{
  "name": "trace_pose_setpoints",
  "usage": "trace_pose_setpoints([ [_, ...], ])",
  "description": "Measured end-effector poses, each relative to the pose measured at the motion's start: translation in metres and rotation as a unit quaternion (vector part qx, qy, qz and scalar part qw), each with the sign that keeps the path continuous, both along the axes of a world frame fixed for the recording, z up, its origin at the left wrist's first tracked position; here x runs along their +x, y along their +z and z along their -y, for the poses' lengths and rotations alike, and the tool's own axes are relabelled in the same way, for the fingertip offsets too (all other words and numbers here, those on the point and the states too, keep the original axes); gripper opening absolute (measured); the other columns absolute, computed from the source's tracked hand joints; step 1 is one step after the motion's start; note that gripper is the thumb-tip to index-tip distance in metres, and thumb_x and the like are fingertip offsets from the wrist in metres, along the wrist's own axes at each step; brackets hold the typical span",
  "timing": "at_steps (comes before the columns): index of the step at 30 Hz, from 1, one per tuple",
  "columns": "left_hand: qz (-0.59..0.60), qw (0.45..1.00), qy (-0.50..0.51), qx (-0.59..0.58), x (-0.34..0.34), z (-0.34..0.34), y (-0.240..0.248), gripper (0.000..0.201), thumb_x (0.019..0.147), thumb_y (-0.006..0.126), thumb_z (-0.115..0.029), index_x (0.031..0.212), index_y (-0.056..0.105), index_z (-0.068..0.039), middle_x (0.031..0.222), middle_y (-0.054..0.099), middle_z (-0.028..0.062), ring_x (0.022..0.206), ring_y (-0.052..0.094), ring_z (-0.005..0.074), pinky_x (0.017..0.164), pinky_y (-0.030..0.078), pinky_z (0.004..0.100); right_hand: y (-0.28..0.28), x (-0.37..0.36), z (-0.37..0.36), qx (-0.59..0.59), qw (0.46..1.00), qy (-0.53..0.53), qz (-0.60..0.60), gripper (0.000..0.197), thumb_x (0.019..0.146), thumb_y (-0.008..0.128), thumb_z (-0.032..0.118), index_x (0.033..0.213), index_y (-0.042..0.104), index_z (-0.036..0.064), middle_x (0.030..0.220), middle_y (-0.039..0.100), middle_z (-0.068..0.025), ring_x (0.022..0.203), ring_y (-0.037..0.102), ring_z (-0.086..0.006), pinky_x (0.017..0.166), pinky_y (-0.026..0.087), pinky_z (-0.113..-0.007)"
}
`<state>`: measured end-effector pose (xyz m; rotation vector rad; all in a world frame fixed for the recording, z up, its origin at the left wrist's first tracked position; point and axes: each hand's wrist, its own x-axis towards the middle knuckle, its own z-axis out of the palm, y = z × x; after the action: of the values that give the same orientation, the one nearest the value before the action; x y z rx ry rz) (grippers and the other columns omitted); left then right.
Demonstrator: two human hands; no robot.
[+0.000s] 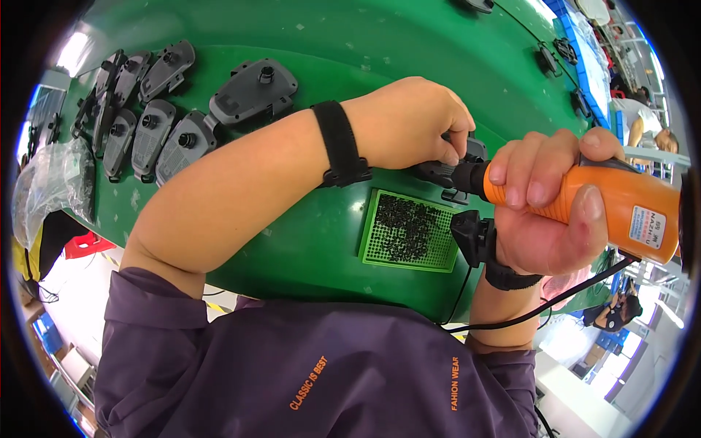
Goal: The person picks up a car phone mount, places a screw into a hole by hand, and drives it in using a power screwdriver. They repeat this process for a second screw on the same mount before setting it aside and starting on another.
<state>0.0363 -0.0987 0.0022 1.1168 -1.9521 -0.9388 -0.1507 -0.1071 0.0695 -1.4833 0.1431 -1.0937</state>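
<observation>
My right hand [551, 197] is wrapped round an orange electric screwdriver [624, 208] with a black nose. It is held nearly level, the nose pointing left toward my left hand [409, 120]. The left fingers are pinched together by the nose, over a dark grey plastic housing [436, 172] that is partly covered by my hands; what they pinch is hidden. Below the housing lies a light green perforated tray [369, 237] with many small black screws [405, 226]. A black strap circles each wrist, and the right one bears a small black device [469, 237].
Several grey housings with black knobs [252, 91] stand on the green table [328, 44] at the left. A clear plastic bag [55, 182] hangs at the left edge. From the screwdriver a black cable [555, 299] runs down past my right forearm. Blue bins [584, 66] and other people appear at right.
</observation>
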Motion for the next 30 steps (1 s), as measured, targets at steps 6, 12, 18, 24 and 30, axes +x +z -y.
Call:
trace_pose_setpoints([
  [6, -0.039, 0.998, 0.02, -0.051, -0.001, 0.001, -0.012, 0.008, 0.079, 0.075, -0.009, 0.083, 0.075, -0.002, 0.086, 0.073, 0.0112, 0.084, 0.07, 0.0291, 0.078, 0.056, 0.04, -0.006, 0.01, -0.004, 0.01, 1.0, -0.013, -0.012, 0.04, 0.096, 0.059, 0.03, 0.126, 0.05, 0.0051, 0.073, 0.054, -0.0058, 0.059, 0.05, -0.0172, 0.064, 0.051, -0.038],
  [12, -0.054, 0.997, 0.024, -0.054, -0.003, -0.003, -0.016, 0.009, 0.078, 0.075, -0.009, 0.083, 0.076, -0.003, 0.102, 0.075, 0.0143, 0.092, 0.071, 0.0306, 0.083, 0.056, 0.0392, -0.012, 0.013, -0.004, -0.001, 1.0, -0.001, -0.02, 0.032, 0.095, 0.06, 0.029, 0.115, 0.05, 0.0065, 0.072, 0.054, -0.0055, 0.058, 0.05, -0.0169, 0.061, 0.051, -0.036],
  [18, -0.055, 0.997, 0.029, -0.047, -0.001, -0.004, -0.019, 0.009, 0.078, 0.074, -0.009, 0.084, 0.077, -0.004, 0.115, 0.074, 0.0169, 0.099, 0.071, 0.032, 0.087, 0.056, 0.039, -0.016, 0.016, -0.006, -0.02, 0.999, 0.019, -0.021, 0.029, 0.095, 0.061, 0.029, 0.109, 0.048, 0.0073, 0.071, 0.053, -0.0048, 0.057, 0.05, -0.0164, 0.059, 0.05, -0.035],
  [24, -0.051, 0.997, 0.042, -0.049, -0.004, -0.009, -0.021, 0.01, 0.079, 0.073, -0.011, 0.084, 0.077, -0.004, 0.114, 0.074, 0.0158, 0.096, 0.071, 0.0326, 0.086, 0.057, 0.0395, -0.011, 0.022, -0.016, 0.011, 1.0, -0.013, -0.021, 0.034, 0.092, 0.069, 0.025, 0.108, 0.045, 0.0071, 0.067, 0.054, -0.0057, 0.054, 0.052, -0.0168, 0.055, 0.049, -0.035],
  [30, -0.051, 0.997, 0.032, -0.056, -0.004, -0.006, -0.024, 0.009, 0.079, 0.077, -0.013, 0.085, 0.077, -0.006, 0.115, 0.074, 0.0174, 0.104, 0.07, 0.0315, 0.087, 0.056, 0.04, -0.018, 0.021, -0.013, -0.064, 0.998, 0.007, -0.022, 0.026, 0.095, 0.062, 0.025, 0.109, 0.05, 0.007, 0.069, 0.052, -0.0043, 0.055, 0.049, -0.015, 0.057, 0.048, -0.033],
])
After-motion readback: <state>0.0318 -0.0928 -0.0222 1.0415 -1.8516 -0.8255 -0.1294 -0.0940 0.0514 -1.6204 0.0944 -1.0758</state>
